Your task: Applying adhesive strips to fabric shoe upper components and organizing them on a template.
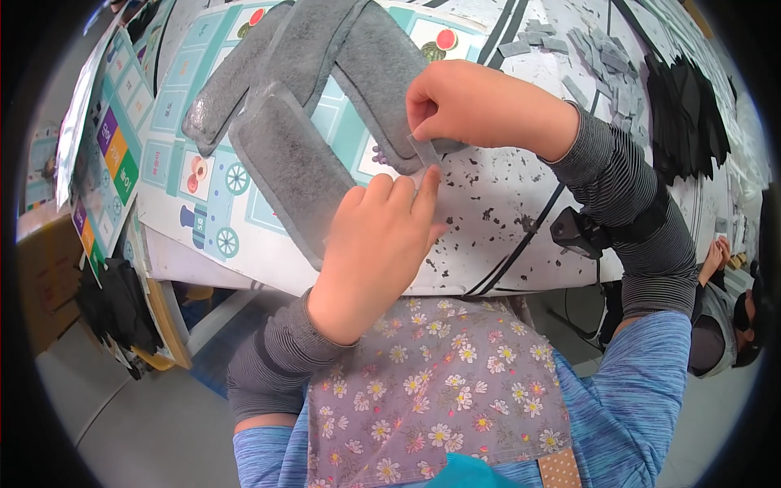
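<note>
Several long grey felt pads point(293, 163) with stitched edges lie piled on the table. The nearest one runs under my left hand point(374, 244), whose palm rests over its near end. The left index finger stretches out and its tip touches a small grey strip point(424, 151); the left thumb stands apart from it. My right hand point(455, 106) pinches the upper end of that strip between thumb and fingertips, next to the end of another felt pad point(378, 89). What lies beneath my left palm is hidden.
Printed picture sheets point(171, 220) lie under the pads on the white table point(521, 260). Dark flecks and black lines mark its surface. Loose grey strips point(606, 65) are heaped at the far right, beside a black cloth bundle point(687, 118). Another person point(724, 317) sits at the right edge.
</note>
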Motion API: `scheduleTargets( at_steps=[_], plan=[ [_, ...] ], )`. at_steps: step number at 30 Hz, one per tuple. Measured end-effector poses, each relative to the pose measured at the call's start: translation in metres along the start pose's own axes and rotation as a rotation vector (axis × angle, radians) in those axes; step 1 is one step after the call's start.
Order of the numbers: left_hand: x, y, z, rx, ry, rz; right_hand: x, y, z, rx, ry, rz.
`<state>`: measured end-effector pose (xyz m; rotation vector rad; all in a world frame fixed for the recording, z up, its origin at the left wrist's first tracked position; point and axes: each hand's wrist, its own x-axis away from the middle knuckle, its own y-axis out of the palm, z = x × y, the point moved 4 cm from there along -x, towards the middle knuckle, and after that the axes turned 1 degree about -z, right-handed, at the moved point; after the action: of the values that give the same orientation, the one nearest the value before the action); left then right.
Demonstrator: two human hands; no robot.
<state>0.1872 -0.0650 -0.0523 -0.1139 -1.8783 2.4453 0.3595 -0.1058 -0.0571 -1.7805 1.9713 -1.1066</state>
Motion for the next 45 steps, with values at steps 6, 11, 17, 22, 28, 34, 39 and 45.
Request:
scheduleTargets(
  at_steps=[6,11,17,22,28,34,39,45],
  plan=[
    [0.002,0.0,-0.002,0.028,-0.011,0.016,0.001,0.001,-0.006,0.048,0.018,0.021],
    [0.001,0.003,-0.002,0.019,-0.014,0.007,0.002,0.004,-0.001,0.1,-0.071,0.114],
    [0.002,0.004,-0.001,-0.031,-0.005,-0.004,0.008,0.002,-0.007,0.183,-0.074,0.162],
    [0.0,0.001,0.002,-0.052,0.004,0.004,0.011,0.009,-0.005,0.304,-0.2,0.23],
    [0.0,0.002,-0.001,-0.007,0.015,0.024,-0.003,0.002,0.003,0.252,-0.115,0.253],
    [0.013,-0.02,0.007,0.088,0.122,0.106,-0.006,-0.074,0.061,0.478,-0.087,0.562],
    [0.06,-0.069,0.01,0.283,0.48,0.178,0.017,-0.104,0.13,0.365,-0.092,0.459],
    [0.106,-0.067,-0.063,0.192,0.086,0.526,0.017,-0.107,0.126,0.151,0.273,0.224]
  ],
)
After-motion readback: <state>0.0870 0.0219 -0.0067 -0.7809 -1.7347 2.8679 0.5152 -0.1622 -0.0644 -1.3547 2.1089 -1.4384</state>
